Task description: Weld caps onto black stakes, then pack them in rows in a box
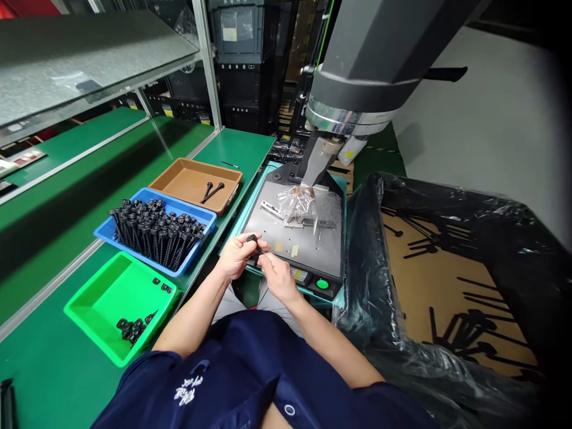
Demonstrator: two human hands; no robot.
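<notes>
In front of my body, at the near edge of a machine's metal plate (263, 238), both hands hold one small black part (252, 238). It looks like the blocky head of a black rod, though most of it is hidden by fingers. My left hand (236, 256) pinches it from the left, close under the head. My right hand (277, 275) is closed around its lower end, with the fingertips touching it. To the left, a blue tray (99, 231) is packed with similar black ribbed rods (154, 229), standing with their heads up.
A brown tray (174, 173) holds two black rods; a green tray (89, 304) holds small black pieces. A grey machine head (353, 101) overhangs a clear-film-wrapped fixture (297, 205). A green button (322, 284) is at the plate's front. Rods lie in a black-lined box (415, 298) at right.
</notes>
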